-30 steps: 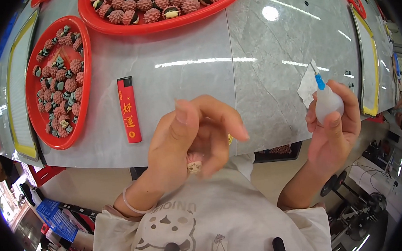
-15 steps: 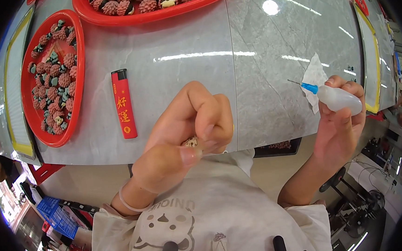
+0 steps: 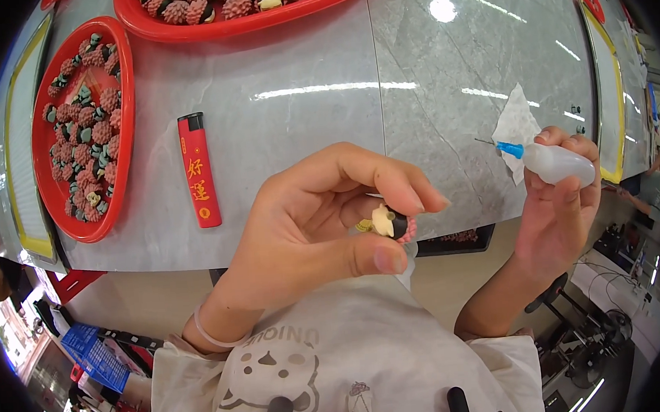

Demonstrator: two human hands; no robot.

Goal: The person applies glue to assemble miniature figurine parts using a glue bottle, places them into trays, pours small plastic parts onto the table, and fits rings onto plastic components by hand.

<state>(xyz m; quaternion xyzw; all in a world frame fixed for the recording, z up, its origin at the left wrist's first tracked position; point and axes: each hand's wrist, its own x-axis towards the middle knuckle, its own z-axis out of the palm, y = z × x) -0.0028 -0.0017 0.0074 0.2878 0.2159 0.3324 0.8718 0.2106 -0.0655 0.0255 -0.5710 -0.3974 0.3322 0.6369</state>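
My left hand [image 3: 301, 223] is closed in a loose pinch around a small figurine [image 3: 383, 221], with thumb and fingertips at its sides. The piece has a cream part, a black band and a bumpy pink part. In my right hand [image 3: 551, 221] a translucent white needle-tip squeeze bottle [image 3: 564, 165] is gripped between thumb and fingers. Its blue nozzle [image 3: 510, 149] and thin needle point left. A crumpled white tissue [image 3: 517, 125] lies on the table behind the nozzle.
A red lighter [image 3: 200, 169] lies left of my left hand. Two red trays, one at far left [image 3: 130, 120] and one at the top [image 3: 256, 26], hold many pink-and-black pieces. Below the table edge sits a dark tray [image 3: 455, 248]. The table [image 3: 301, 124] is grey and glossy.
My left hand has turned and its fingers have opened out somewhat, bringing the figurine into view at the fingertips. The squeeze bottle has tilted slightly, its needle tip a little lower.
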